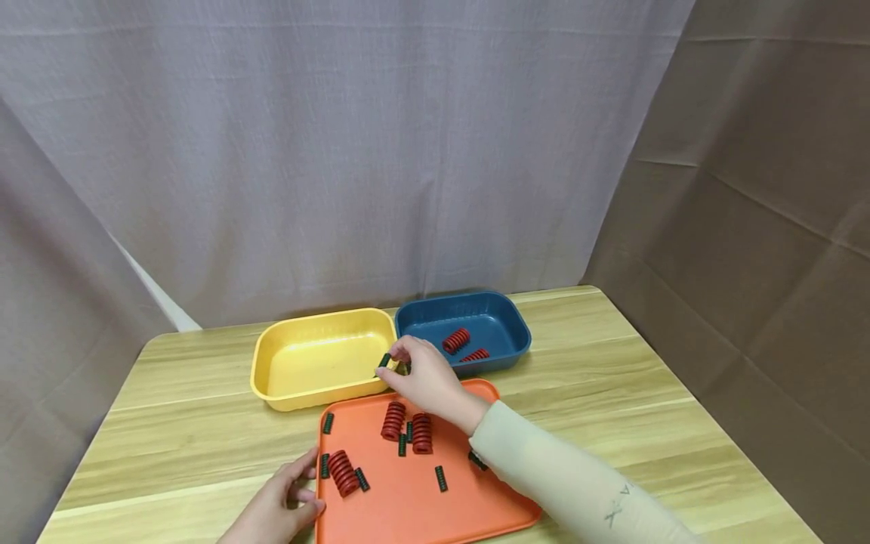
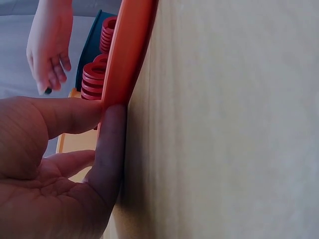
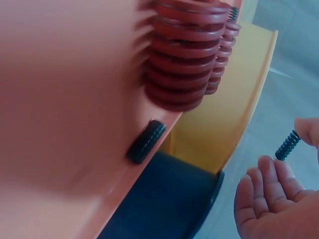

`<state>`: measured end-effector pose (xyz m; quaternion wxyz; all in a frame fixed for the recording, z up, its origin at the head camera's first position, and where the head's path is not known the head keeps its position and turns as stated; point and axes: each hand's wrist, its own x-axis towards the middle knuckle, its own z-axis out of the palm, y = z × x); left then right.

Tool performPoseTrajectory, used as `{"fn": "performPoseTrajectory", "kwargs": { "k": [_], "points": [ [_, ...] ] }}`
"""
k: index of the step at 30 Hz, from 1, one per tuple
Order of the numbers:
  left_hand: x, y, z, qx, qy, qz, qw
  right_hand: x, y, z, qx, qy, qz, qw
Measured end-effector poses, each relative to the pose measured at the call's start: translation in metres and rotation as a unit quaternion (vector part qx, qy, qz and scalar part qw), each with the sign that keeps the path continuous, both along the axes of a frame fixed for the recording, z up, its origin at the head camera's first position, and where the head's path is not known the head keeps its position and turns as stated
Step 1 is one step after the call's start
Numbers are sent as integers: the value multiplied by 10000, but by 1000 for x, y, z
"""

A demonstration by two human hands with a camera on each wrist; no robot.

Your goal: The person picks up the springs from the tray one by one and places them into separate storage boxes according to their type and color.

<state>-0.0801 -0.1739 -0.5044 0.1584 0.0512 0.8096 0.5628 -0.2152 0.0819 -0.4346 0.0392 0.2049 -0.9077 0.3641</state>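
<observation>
My right hand [image 1: 430, 379] pinches a small dark green spring [image 3: 287, 145] between thumb and finger. In the head view it is held over the near right corner of the yellow bin [image 1: 319, 395]. My left hand [image 1: 280, 500] grips the left rim of the orange tray [image 1: 408, 517]; the left wrist view shows its fingers at that rim. On the tray lie three thick red springs [image 1: 343, 474] and several small dark springs [image 1: 441, 478]. My right sleeve partly covers one dark spring [image 1: 478, 460] on the tray's right side.
Beside the yellow bin stands a blue bin [image 1: 510, 353] holding red springs [image 1: 456, 341]. Both bins are behind the tray on the wooden table [image 1: 646, 423]. Grey cloth [image 1: 326, 151] hangs behind the table, and a brown cloth [image 1: 761, 227] hangs along the right.
</observation>
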Motion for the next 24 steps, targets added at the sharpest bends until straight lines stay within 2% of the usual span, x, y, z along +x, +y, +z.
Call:
{"fn": "performPoseTrajectory", "kwargs": {
  "k": [7, 15, 24],
  "points": [
    [1, 0, 0, 17, 0, -43, 10000, -15, -28, -8, -202, 41, -265, 9994],
    [-1, 0, 0, -39, 25, -54, 10000, -22, -63, -12, 197, 532, -547, 9969],
    [-1, -1, 1, -34, 7, 6, 10000, -27, -74, -12, 458, 380, -578, 9966]
  ]
}}
